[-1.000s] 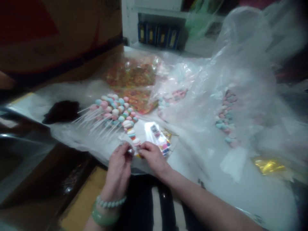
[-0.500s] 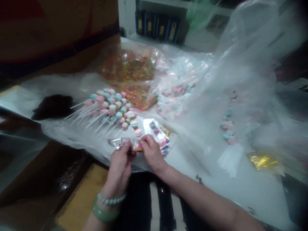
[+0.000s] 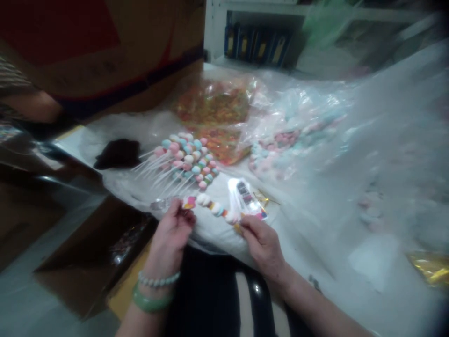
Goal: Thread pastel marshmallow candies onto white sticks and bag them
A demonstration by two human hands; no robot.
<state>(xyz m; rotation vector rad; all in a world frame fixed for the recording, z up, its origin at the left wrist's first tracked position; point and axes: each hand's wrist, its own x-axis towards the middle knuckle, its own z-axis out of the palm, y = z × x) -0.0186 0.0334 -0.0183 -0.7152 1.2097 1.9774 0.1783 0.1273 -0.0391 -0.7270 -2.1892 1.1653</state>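
A candy skewer (image 3: 216, 208) of pale marshmallow-like pieces is stretched between my two hands, just above the white sheet. My left hand (image 3: 174, 224) pinches a clear printed wrapper (image 3: 190, 202) at the skewer's left end, and its clear tip sticks out past my fingers. At the other end, my right hand (image 3: 261, 238) closes on the skewer, with a bit of yellow by the fingertips. Behind them lies a pile of candy skewers (image 3: 189, 157) in pink, blue and white, sticks pointing left. Flat printed wrappers (image 3: 245, 194) rest beyond my right hand.
Bags of orange-green candy (image 3: 217, 107) and of pastel candy (image 3: 280, 145) lie at the back. A dark bundle (image 3: 118, 153) is left of the pile. A large cardboard box (image 3: 140, 51) stands back left, an open carton (image 3: 87, 252) lower left. Gold foil (image 3: 430, 267) lies right.
My hands have moved apart, and a candy skewer now shows between them. The wrapper stays in my left hand. The view has turned left, so the scene sits farther right.
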